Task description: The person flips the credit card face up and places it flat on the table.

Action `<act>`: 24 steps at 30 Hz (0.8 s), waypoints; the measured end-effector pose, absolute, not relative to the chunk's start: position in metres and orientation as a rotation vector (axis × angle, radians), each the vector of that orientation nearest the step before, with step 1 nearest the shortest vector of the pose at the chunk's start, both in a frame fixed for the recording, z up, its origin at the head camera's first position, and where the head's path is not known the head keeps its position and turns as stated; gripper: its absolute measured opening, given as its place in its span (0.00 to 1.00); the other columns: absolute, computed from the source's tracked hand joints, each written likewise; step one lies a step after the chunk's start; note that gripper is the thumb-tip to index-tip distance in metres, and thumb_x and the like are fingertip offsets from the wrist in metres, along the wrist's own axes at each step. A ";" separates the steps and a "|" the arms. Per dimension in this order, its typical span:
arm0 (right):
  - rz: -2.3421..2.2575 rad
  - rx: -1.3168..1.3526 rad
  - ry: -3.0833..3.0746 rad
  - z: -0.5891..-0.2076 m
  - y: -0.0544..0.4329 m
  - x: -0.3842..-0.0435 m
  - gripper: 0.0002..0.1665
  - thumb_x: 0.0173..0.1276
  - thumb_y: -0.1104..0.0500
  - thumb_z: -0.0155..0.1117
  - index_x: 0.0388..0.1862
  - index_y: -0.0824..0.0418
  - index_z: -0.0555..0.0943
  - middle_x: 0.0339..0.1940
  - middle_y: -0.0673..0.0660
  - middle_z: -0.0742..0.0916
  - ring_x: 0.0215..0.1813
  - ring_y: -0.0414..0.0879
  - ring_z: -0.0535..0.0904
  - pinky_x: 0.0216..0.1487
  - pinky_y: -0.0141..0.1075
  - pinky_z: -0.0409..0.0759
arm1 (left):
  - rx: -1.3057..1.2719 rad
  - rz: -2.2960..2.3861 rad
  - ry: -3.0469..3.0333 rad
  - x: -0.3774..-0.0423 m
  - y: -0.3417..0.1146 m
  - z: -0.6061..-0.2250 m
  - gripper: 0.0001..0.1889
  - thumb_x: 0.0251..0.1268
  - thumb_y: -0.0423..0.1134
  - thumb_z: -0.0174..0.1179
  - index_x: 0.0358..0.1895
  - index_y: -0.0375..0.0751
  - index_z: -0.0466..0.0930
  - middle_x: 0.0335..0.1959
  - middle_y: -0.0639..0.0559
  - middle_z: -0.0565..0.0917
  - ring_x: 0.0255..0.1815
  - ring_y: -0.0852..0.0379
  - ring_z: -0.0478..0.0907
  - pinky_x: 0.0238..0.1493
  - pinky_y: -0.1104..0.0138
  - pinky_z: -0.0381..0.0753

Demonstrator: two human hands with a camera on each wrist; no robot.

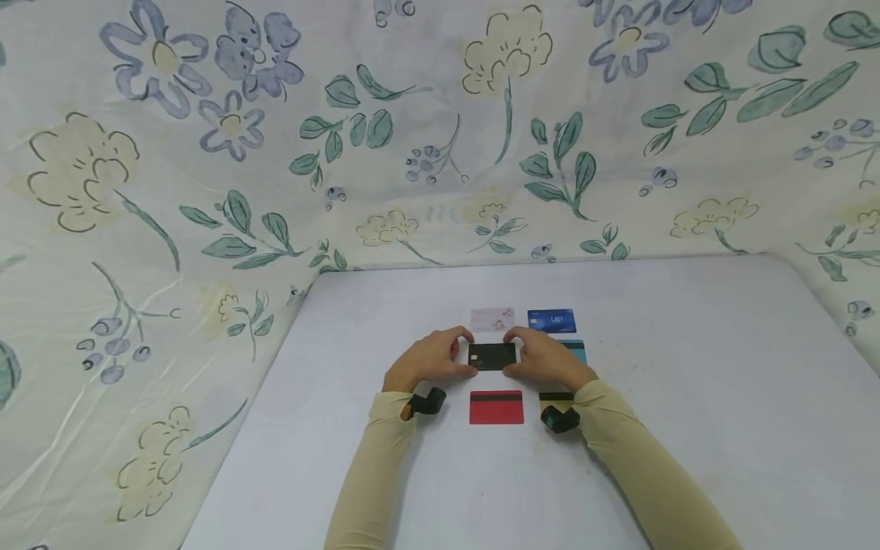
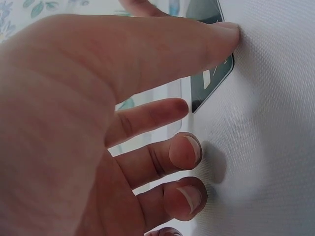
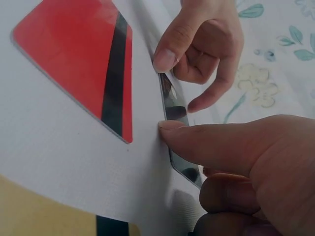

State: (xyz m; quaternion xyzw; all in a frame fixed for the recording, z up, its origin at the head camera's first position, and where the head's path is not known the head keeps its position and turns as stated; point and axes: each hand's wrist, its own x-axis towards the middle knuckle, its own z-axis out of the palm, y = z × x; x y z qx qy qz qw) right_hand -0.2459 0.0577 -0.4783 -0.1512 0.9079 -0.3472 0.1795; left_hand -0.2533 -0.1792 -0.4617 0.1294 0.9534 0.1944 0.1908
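Observation:
A black card (image 1: pixel 492 357) with a small chip and pale lettering lies between the two hands on the white table. My left hand (image 1: pixel 431 356) holds its left end, thumb at the near edge and index finger at the far edge. At the right end, my right hand (image 1: pixel 546 356) grips it the same way. In the left wrist view the thumb lies over the card (image 2: pixel 199 93), the other fingers spread apart. The right wrist view has the right thumb (image 3: pixel 206 140) on the near edge, with a red striped card (image 3: pixel 74 59) nearby.
Behind the hands lie a pale pink card (image 1: pixel 492 319) and a blue VIP card (image 1: pixel 551 321). A light blue card (image 1: pixel 576 351) is partly under the right hand. A yellow card (image 1: pixel 550 402) is partly hidden by the right wrist camera (image 1: pixel 560 419). Flowered cloth surrounds the table (image 1: pixel 447 489).

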 end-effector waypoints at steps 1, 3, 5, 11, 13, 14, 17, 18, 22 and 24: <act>-0.988 -0.427 2.561 -0.478 0.058 -0.246 0.35 0.64 0.53 0.77 0.68 0.56 0.75 0.39 0.56 0.83 0.38 0.47 0.77 0.39 0.39 0.75 | 0.367 0.549 2.679 -0.253 -0.179 -0.461 0.30 0.59 0.52 0.74 0.64 0.53 0.75 0.37 0.51 0.78 0.37 0.55 0.75 0.38 0.64 0.72; -1.016 -0.435 2.549 -0.475 0.060 -0.245 0.35 0.64 0.54 0.77 0.68 0.57 0.75 0.33 0.55 0.81 0.33 0.46 0.75 0.35 0.37 0.73 | 0.376 0.565 2.682 -0.252 -0.179 -0.459 0.31 0.59 0.52 0.74 0.65 0.53 0.75 0.37 0.51 0.78 0.37 0.55 0.75 0.37 0.64 0.73; -1.052 -0.437 2.539 -0.472 0.062 -0.245 0.36 0.64 0.54 0.77 0.68 0.59 0.75 0.29 0.54 0.80 0.30 0.45 0.74 0.32 0.35 0.71 | 0.397 0.591 2.693 -0.252 -0.179 -0.457 0.31 0.59 0.52 0.74 0.65 0.51 0.76 0.38 0.51 0.78 0.38 0.55 0.75 0.38 0.64 0.73; -1.128 -0.500 2.559 -0.466 0.071 -0.247 0.34 0.64 0.54 0.77 0.66 0.62 0.76 0.29 0.54 0.80 0.30 0.45 0.73 0.32 0.35 0.70 | 0.466 0.721 2.736 -0.248 -0.175 -0.454 0.30 0.59 0.51 0.74 0.64 0.49 0.77 0.46 0.50 0.80 0.47 0.52 0.75 0.47 0.61 0.77; -1.127 -0.529 2.562 -0.466 0.073 -0.248 0.34 0.64 0.54 0.77 0.66 0.63 0.76 0.32 0.54 0.80 0.32 0.45 0.73 0.33 0.35 0.71 | 0.481 0.737 2.743 -0.246 -0.174 -0.454 0.30 0.60 0.52 0.73 0.64 0.48 0.77 0.48 0.50 0.81 0.49 0.52 0.75 0.48 0.61 0.78; -1.121 -0.544 2.565 -0.465 0.075 -0.248 0.34 0.64 0.53 0.77 0.66 0.63 0.76 0.32 0.54 0.80 0.33 0.45 0.74 0.33 0.34 0.72 | 0.489 0.738 2.747 -0.245 -0.173 -0.454 0.29 0.60 0.52 0.73 0.63 0.48 0.77 0.48 0.50 0.81 0.49 0.52 0.75 0.48 0.61 0.78; -1.131 -0.579 2.581 -0.462 0.081 -0.249 0.34 0.65 0.53 0.76 0.66 0.64 0.76 0.33 0.54 0.79 0.33 0.45 0.74 0.33 0.35 0.72 | 0.511 0.753 2.765 -0.245 -0.170 -0.452 0.29 0.60 0.52 0.73 0.63 0.47 0.78 0.47 0.50 0.81 0.48 0.52 0.75 0.46 0.61 0.78; -1.136 -0.587 2.588 -0.460 0.083 -0.249 0.34 0.65 0.54 0.76 0.66 0.65 0.76 0.32 0.54 0.79 0.32 0.45 0.73 0.32 0.35 0.72 | 0.512 0.760 2.767 -0.246 -0.169 -0.451 0.29 0.60 0.52 0.73 0.63 0.47 0.78 0.46 0.50 0.80 0.47 0.52 0.75 0.45 0.62 0.78; -1.126 -0.619 2.611 -0.455 0.096 -0.252 0.34 0.66 0.54 0.75 0.66 0.67 0.75 0.30 0.52 0.77 0.31 0.44 0.72 0.31 0.35 0.71 | 0.517 0.764 2.758 -0.249 -0.164 -0.446 0.30 0.61 0.54 0.72 0.64 0.47 0.77 0.46 0.49 0.79 0.45 0.52 0.74 0.42 0.63 0.77; -1.105 -0.631 2.621 -0.453 0.103 -0.253 0.35 0.66 0.53 0.75 0.67 0.67 0.75 0.30 0.52 0.77 0.30 0.43 0.72 0.30 0.35 0.71 | 0.524 0.761 2.761 -0.251 -0.161 -0.443 0.31 0.62 0.54 0.72 0.65 0.47 0.77 0.45 0.49 0.79 0.44 0.53 0.74 0.41 0.64 0.75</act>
